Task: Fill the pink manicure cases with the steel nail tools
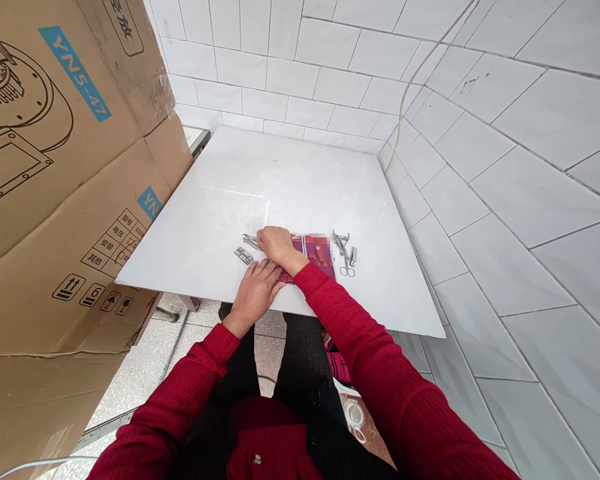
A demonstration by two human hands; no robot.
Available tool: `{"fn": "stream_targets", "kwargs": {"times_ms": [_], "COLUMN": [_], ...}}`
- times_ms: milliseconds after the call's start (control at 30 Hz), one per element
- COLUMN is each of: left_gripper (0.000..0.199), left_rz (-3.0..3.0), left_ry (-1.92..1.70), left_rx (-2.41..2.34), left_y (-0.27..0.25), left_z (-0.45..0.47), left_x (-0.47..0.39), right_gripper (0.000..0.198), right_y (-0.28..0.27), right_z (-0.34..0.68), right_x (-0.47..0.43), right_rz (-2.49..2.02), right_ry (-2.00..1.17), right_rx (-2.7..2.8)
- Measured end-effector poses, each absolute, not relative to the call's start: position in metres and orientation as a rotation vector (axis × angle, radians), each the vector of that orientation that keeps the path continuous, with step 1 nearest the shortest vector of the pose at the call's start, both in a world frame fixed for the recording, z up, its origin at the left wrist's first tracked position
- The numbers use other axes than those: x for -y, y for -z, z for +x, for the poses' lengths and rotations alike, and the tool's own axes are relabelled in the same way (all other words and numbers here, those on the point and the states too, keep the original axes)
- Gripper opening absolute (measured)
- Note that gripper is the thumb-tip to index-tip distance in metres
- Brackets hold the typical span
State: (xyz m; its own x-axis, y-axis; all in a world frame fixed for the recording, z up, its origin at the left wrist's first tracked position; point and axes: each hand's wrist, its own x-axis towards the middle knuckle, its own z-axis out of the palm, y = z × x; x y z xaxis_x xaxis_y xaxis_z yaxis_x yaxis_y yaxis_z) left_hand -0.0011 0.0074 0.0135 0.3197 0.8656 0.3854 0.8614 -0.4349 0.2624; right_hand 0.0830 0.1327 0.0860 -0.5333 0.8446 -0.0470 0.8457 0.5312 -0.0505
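Note:
An unfolded manicure case point(321, 250), red and purple with a pale strip down its middle, lies on the white table point(320, 180). My right hand point(279, 248) reaches across its left part with curled fingers; whatever is inside them is hidden. My left hand point(257, 288) rests palm down by the case's lower left corner, fingers stretched out flat and thumb near the edge. Left of the case are a slim metal tool point(250, 241), partly behind my right hand, and a nail clipper point(243, 255). To the right lie metal nippers point(341, 244), small scissors point(348, 268) and a small metal piece point(353, 256).
A large cardboard box point(75, 187) stands close along the left side of the table. White tiled walls point(330, 80) rise behind and to the right, with a thin cable point(414, 73) in the corner. My legs point(300, 353) are under the front edge.

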Motion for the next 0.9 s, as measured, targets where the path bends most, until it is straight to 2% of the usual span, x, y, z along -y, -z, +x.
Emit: {"fn": "stream_targets", "kwargs": {"times_ms": [667,900], "left_gripper": [0.035,0.033], "left_rz": [2.542,2.547], "left_ry": [-0.79,-0.794], "left_rx": [-1.647,-1.633], "left_y": [-0.018,-0.019], "left_z": [-0.001,-0.001], "left_x": [-0.006,-0.006], "right_gripper": [0.021,0.028], "right_y": [-0.088,-0.084], "right_z": [0.07,0.066], "right_x": [-0.13,-0.13], "right_rz": [1.533,1.563], "right_ry": [0.233,0.189], "right_rx": [-2.717,-2.686]}}
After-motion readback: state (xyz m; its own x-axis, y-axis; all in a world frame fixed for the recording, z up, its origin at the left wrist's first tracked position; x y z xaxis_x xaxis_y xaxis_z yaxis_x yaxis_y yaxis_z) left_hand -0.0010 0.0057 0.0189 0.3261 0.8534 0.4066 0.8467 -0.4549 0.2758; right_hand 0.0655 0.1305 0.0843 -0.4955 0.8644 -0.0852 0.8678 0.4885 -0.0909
